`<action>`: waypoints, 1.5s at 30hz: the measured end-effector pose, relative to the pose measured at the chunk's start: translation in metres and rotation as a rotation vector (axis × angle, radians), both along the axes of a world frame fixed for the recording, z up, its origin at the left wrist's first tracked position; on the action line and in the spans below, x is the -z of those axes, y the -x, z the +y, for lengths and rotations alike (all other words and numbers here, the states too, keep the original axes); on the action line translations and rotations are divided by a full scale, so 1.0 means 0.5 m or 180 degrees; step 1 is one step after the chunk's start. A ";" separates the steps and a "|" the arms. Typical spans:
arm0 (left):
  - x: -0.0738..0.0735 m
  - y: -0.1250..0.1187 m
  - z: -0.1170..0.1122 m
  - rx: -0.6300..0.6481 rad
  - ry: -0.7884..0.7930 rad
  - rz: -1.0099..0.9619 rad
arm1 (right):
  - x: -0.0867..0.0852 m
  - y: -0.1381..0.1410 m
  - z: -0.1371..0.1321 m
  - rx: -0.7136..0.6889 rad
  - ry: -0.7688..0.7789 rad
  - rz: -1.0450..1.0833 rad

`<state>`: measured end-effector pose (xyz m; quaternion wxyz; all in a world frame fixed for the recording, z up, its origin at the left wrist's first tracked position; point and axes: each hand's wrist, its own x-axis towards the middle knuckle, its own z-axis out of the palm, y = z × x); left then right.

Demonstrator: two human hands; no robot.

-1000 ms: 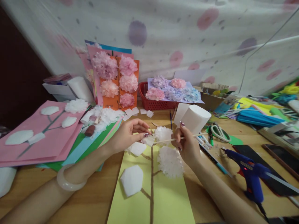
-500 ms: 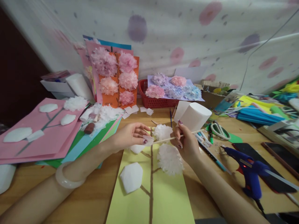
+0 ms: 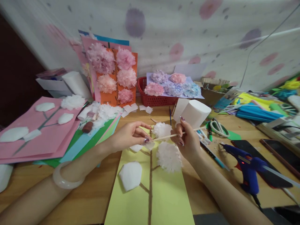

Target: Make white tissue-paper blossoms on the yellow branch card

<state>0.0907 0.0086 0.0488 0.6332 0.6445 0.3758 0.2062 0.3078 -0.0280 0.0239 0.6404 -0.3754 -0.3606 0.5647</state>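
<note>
Pinched between the thumb and fingers of my left hand (image 3: 131,135) is a small piece of white tissue paper (image 3: 149,145). My right hand (image 3: 187,137) grips a thin wooden stick (image 3: 167,137), its tip at the tissue by my left thumb. Both hands are above a yellow sheet (image 3: 168,200) with a brown painted stem and branches. On the sheet are fluffy white paper flowers (image 3: 169,156) at the right and flat white paper shapes (image 3: 131,175) at the left. Part of the upper sheet is hidden behind my hands.
A blue glue gun (image 3: 246,165) with its red light on lies at right, near a dark phone (image 3: 260,165). White scissors (image 3: 219,128) and a white paper roll (image 3: 195,114) are beyond my right hand. Pink sheets (image 3: 58,134) lie at left; a red basket (image 3: 161,100) stands behind.
The view has shifted slightly. My left fingers have drawn closer together around the tissue at the stick's tip; both hands keep their holds.
</note>
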 end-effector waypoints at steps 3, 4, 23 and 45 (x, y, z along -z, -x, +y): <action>-0.010 0.009 0.006 -0.0169 -0.0203 -0.0082 | 0.001 -0.006 0.000 0.0237 -0.0153 0.0118; -0.011 0.012 0.008 -0.0222 -0.0260 -0.0141 | 0.001 -0.007 0.000 0.0331 -0.0195 0.0156; 0.011 -0.004 -0.007 -0.0074 -0.0203 -0.0004 | 0.015 0.012 -0.007 0.0441 -0.0131 -0.0090; -0.005 0.036 0.023 -0.0057 -0.1044 0.0028 | 0.005 0.008 -0.011 0.0884 -0.0230 0.0087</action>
